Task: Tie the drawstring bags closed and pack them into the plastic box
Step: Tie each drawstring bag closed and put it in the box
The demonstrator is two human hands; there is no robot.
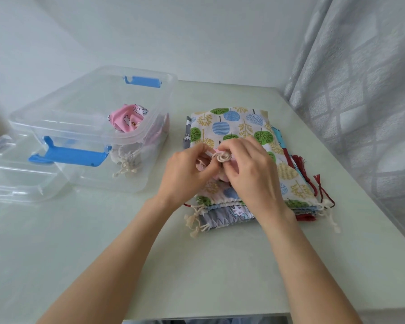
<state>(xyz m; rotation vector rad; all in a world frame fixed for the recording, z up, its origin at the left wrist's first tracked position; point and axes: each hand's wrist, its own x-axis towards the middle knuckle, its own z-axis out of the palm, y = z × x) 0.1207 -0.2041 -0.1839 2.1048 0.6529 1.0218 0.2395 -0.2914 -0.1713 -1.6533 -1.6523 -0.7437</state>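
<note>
My left hand (185, 170) and my right hand (250, 171) meet over a small pink drawstring bag (202, 165), mostly hidden under my fingers. Both hands pinch its cream cord (221, 157), which forms a loop between my fingertips. Underneath lies a stack of flat drawstring bags; the top one has a tree print (239, 127). To the left stands the clear plastic box (136, 178) with blue handles. It holds a pink bag (129, 118) and a pale tied bag (126, 157).
The box's clear lid (17, 181) lies at the far left of the pale green table (197, 265). A grey patterned curtain (360, 90) hangs along the right side. Cream and red cord ends (323, 202) trail from the stack's near edge.
</note>
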